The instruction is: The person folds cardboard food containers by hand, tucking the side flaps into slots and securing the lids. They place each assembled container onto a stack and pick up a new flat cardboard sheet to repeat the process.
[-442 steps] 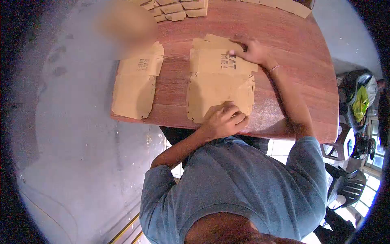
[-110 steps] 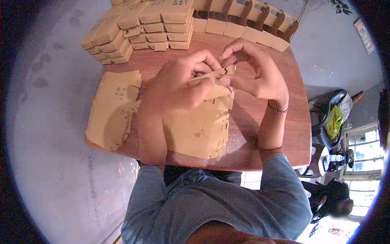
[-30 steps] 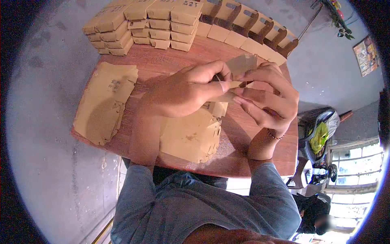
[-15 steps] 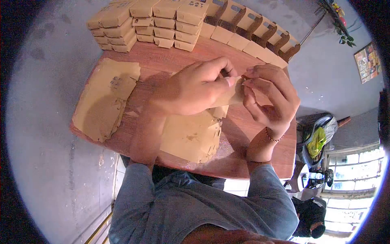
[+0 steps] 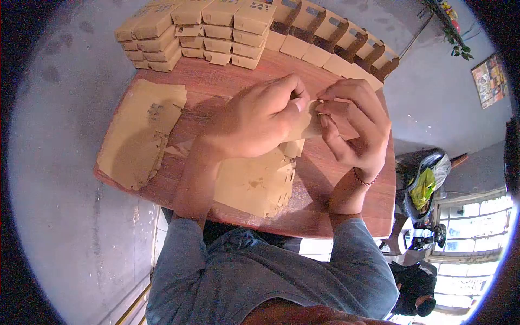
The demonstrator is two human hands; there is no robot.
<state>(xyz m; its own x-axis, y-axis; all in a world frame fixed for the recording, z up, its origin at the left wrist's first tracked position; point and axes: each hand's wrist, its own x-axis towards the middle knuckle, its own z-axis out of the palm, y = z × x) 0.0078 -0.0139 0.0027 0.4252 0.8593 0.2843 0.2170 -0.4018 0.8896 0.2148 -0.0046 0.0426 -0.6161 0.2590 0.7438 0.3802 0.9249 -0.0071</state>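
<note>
My left hand [image 5: 265,119] is closed, thumb and fingers pinching a brown cardboard box piece [image 5: 304,128] above the table. My right hand [image 5: 360,122] has curved fingers, with its thumb and fingertips closed on the right edge of that same piece. Much of the piece is hidden behind my left hand. Below the hands a flat cardboard box blank [image 5: 252,187] with notched tabs along its right side lies near the table's front edge. Whether the held piece joins this blank, I cannot tell. Left of my forearm lies a pile of flat printed box blanks [image 5: 138,132].
Stacked folded boxes [image 5: 216,32] stand at the back left of the reddish wooden table [image 5: 346,211]. A row of cardboard carriers with handle holes [image 5: 330,46] lines the back right edge. Beyond the table at lower right, a person in dark clothes [image 5: 414,287] is near a window.
Both hands have shifted slightly to the left with the cardboard piece, the right hand a little more. Blanks and stacked boxes stay in place.
</note>
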